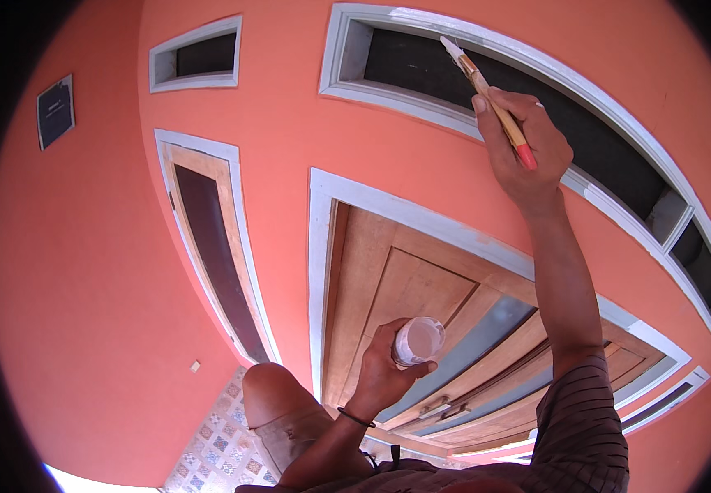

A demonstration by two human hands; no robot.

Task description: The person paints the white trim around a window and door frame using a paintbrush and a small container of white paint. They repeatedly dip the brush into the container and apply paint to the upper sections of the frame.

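Note:
My right hand (525, 138) grips the wooden handle of a paintbrush (482, 86), its red end toward my palm. White paint coats the bristles, which are at the upper edge of a long transom window's opening; whether they touch the frame I cannot tell. That window frame (402, 101) is pale grey-white, with brighter, wet-looking white along part of its top. Around a small plastic cup (419, 341) of whitish paint, my left hand (383, 366) is closed, holding it upright in front of the door. Paint smears the cup's rim and side.
Below the transom stands a wooden double door (423, 286) with glass strips and metal handles. A narrow window (201, 203) and a small vent window (204, 55) sit to the left. A dark plaque (56, 112) hangs on the orange wall (103, 246). Patterned tiles (220, 440) cover the floor far below.

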